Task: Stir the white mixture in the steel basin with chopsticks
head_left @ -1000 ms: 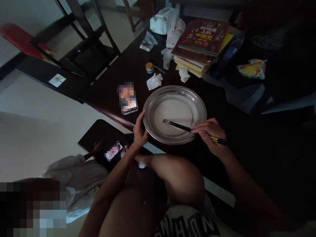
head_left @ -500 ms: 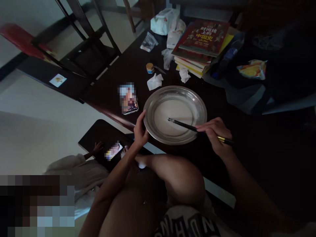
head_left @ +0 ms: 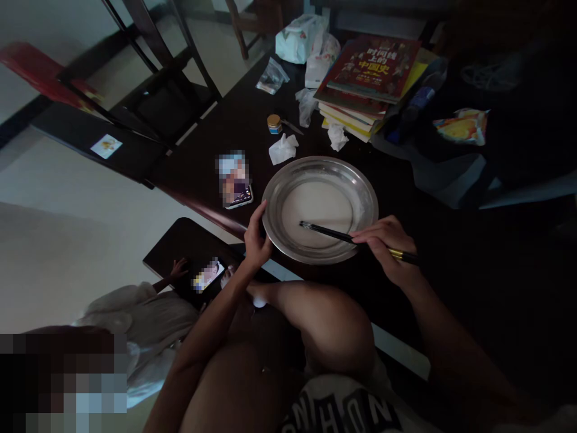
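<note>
A round metal basin [head_left: 282, 243] with whitish liquid in it stands at the near edge of a dark table. My left hand [head_left: 257, 239] grips its left rim, the thumb on the rim's outer side and the other fingers partly hidden. In my right hand [head_left: 391, 245], closed around the shaft, is a slim black brush [head_left: 331, 231] with a gold band near its back end. The brush slants left over the basin, its pale-coated tip at the liquid. Whether the tip dips below the surface I cannot tell.
Behind the basin lie crumpled tissues [head_left: 283, 149], a small gold-lidded jar [head_left: 274, 124] and a stack of books [head_left: 369, 72]. A phone [head_left: 235, 180] lies left of the basin. Another person [head_left: 144, 313] sits low at left, by a bench [head_left: 166, 246] with a second phone.
My right hand has shifted slightly left, carrying the brush tip left and a little nearer to me. My left hand and the basin have stayed put.
</note>
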The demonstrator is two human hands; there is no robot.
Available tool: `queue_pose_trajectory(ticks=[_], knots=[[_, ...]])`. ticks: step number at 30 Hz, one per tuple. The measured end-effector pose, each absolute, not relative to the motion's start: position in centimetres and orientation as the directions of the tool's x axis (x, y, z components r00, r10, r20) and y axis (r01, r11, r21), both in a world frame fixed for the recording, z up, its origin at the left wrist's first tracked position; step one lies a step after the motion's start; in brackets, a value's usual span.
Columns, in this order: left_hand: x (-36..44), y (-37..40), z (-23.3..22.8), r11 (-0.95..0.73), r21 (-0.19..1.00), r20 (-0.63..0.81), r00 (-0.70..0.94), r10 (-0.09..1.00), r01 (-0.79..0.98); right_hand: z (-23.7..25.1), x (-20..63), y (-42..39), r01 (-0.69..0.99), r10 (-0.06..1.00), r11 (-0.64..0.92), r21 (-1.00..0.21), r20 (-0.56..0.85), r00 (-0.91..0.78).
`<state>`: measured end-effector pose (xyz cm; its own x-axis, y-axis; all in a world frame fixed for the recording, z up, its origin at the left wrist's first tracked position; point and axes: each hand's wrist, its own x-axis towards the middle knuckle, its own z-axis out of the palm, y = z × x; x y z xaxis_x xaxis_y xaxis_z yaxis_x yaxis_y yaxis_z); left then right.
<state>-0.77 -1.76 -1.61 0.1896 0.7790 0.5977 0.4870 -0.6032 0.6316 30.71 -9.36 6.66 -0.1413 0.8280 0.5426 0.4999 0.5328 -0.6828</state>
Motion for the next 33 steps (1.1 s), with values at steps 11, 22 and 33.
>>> queue_pose_trajectory(ticks=[11, 22, 33], knots=[[-0.78, -1.8, -1.72, -0.584, 0.648, 0.575, 0.188, 0.796, 0.488, 6.52, 30.88, -9.37, 0.497, 0.842, 0.517, -0.697, 0.52, -0.145], [-0.87, -1.76, -1.84, -0.589, 0.65, 0.573, 0.198, 0.795, 0.481, 6.56, 30.75, -9.3, 0.525, 0.831, 0.53, -0.666, 0.533, -0.163], [-0.67, -1.76, -1.7, -0.583, 0.644, 0.581, 0.179, 0.794, 0.496, 6.49, 30.71, -9.38, 0.524, 0.834, 0.522, -0.673, 0.531, -0.149]])
